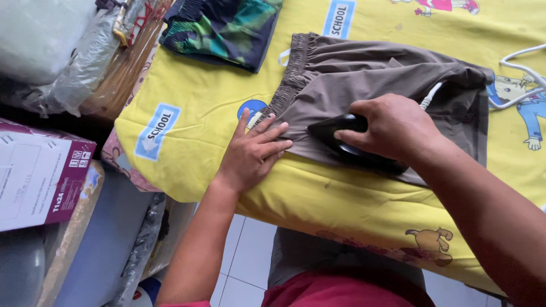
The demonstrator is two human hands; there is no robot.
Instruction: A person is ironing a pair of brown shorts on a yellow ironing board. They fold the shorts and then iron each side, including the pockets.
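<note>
Brown shorts (375, 71) with an elastic waistband lie flat on a yellow cartoon-print cloth (199, 108). My right hand (392, 126) grips the handle of a black clothes iron (350, 145), which rests on the near edge of the shorts. The iron's white cord (515, 77) runs off to the right. My left hand (253, 150) lies flat, fingers spread, on the cloth and the shorts' lower left corner, just left of the iron's tip.
A folded dark green-patterned garment (222, 28) lies at the back left of the cloth. Plastic-wrapped bundles (74, 57) and a white and purple cardboard box (40, 176) stand to the left. White floor tiles (242, 261) show below.
</note>
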